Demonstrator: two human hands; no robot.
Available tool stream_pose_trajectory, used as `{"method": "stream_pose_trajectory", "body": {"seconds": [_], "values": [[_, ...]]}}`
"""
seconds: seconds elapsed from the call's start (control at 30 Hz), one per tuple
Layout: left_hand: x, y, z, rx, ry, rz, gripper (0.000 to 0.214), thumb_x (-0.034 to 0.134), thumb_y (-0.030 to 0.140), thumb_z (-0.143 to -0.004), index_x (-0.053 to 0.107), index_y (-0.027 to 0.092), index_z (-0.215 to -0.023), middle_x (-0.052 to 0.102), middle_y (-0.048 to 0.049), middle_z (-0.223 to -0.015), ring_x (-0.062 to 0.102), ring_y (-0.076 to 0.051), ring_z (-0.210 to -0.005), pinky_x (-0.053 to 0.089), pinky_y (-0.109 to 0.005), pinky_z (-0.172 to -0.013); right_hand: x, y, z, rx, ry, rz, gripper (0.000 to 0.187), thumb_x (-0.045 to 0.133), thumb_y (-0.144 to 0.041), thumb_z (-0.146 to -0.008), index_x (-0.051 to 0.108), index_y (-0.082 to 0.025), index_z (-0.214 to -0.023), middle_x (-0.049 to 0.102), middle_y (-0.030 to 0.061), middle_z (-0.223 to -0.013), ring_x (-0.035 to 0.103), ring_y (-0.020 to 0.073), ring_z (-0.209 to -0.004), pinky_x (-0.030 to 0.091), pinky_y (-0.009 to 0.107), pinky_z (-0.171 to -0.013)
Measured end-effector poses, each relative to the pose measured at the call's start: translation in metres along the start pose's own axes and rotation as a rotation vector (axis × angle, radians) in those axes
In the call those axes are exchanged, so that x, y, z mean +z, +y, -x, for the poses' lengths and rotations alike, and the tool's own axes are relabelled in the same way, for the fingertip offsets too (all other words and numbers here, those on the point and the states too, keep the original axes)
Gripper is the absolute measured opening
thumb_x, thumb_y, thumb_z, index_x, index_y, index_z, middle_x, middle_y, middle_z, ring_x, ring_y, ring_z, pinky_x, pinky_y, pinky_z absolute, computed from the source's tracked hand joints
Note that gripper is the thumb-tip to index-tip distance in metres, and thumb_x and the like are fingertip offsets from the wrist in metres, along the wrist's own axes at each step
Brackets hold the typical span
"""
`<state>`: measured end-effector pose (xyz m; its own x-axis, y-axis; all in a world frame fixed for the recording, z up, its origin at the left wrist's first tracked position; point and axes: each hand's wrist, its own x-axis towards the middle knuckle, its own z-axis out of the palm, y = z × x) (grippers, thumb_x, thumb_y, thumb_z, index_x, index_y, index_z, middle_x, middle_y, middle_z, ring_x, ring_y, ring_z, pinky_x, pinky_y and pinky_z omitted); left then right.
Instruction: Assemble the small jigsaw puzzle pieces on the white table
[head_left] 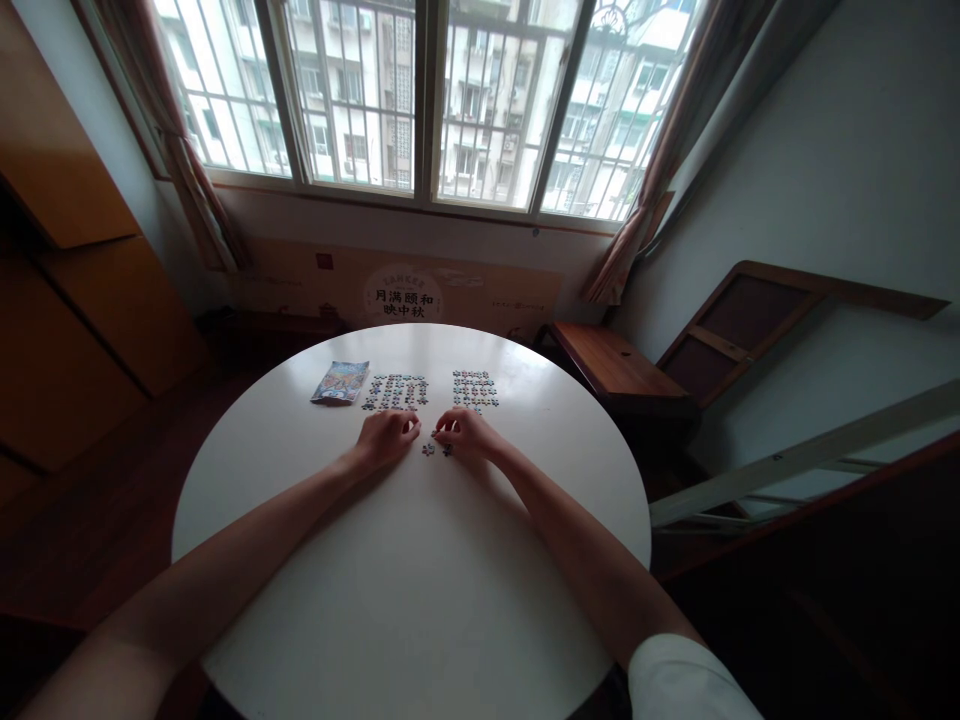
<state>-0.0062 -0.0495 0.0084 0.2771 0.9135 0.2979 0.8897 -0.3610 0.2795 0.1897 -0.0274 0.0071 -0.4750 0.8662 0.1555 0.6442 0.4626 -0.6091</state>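
My left hand [386, 437] rests on the white round table [420, 590], its fingers curled in toward the thumb; whether anything small is between them I cannot make out. Just to its right, my right hand [466, 432] pinches a small jigsaw puzzle piece [435, 434] at its fingertips. Two loose puzzle pieces lie close below that hand, one a multicoloured piece [428, 450] and one a darker piece [448, 450]. Beyond my left hand several puzzle pieces [397, 388] are laid out in rows. A second group of pieces [475, 387] lies in rows beyond my right hand.
A colourful printed packet or sheet [341, 382] lies at the table's far left. Behind the table are a printed banner [480, 285] and barred windows. A wooden bench or low table [611, 360] stands at the right, orange-brown cabinets [112, 320] at the left.
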Motion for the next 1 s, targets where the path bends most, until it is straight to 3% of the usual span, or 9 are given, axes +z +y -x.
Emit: {"method": "stream_pose_trajectory", "body": {"seconds": [0.17, 0.33, 0.5, 0.7, 1.0], "values": [[0.0, -0.001, 0.0, 0.01, 0.006, -0.004, 0.03, 0.043, 0.039, -0.084, 0.069, 0.024, -0.083, 0.068, -0.0016, -0.073, 0.061, -0.017, -0.067, 0.037, -0.025, -0.059, 0.003, 0.006, -0.004, 0.085, 0.002, -0.159, 0.017, 0.071, -0.025, -0.069, 0.065, -0.014, -0.08, 0.064, 0.0013, -0.073, 0.057, 0.0097, -0.064, 0.04, 0.018, -0.057], [0.001, -0.003, -0.001, 0.02, -0.008, 0.018, 0.03, 0.043, 0.04, -0.085, 0.069, 0.024, -0.088, 0.068, -0.0004, -0.072, 0.061, -0.017, -0.066, 0.038, -0.025, -0.06, -0.001, 0.0, -0.005, 0.219, 0.074, -0.558, 0.029, 0.075, -0.033, -0.063, 0.063, -0.012, -0.078, 0.067, 0.0054, -0.069, 0.057, 0.0102, -0.058, 0.042, 0.019, -0.052], [0.003, -0.006, -0.002, 0.112, 0.027, 0.098, 0.029, 0.044, 0.04, -0.086, 0.067, 0.025, -0.092, 0.067, 0.0011, -0.072, 0.06, -0.014, -0.064, 0.039, -0.023, -0.06, 0.001, -0.008, -0.004, 0.227, 0.092, -0.805, 0.038, 0.079, -0.041, -0.056, 0.066, -0.011, -0.076, 0.066, 0.0054, -0.066, 0.055, 0.0092, -0.054, 0.043, 0.02, -0.05], [0.003, -0.004, 0.0, 0.198, 0.105, 0.155, 0.025, 0.047, 0.039, -0.085, 0.065, 0.023, -0.093, 0.066, 0.0012, -0.079, 0.058, -0.011, -0.061, 0.041, -0.022, -0.059, 0.004, -0.009, -0.002, 0.247, 0.097, -0.855, 0.035, 0.08, -0.038, -0.054, 0.067, -0.012, -0.073, 0.064, 0.0033, -0.059, 0.054, 0.0093, -0.053, 0.041, 0.019, -0.046], [0.002, -0.001, 0.002, 0.219, 0.137, 0.165, 0.027, 0.049, 0.041, -0.083, 0.064, 0.023, -0.099, 0.064, 0.001, -0.086, 0.056, -0.008, -0.057, 0.042, -0.021, -0.06, 0.002, -0.01, -0.002, 0.233, 0.097, -0.837, 0.029, 0.077, -0.033, -0.058, 0.07, -0.011, -0.074, 0.065, 0.0044, -0.062, 0.053, 0.0091, -0.053, 0.041, 0.02, -0.047]]}}
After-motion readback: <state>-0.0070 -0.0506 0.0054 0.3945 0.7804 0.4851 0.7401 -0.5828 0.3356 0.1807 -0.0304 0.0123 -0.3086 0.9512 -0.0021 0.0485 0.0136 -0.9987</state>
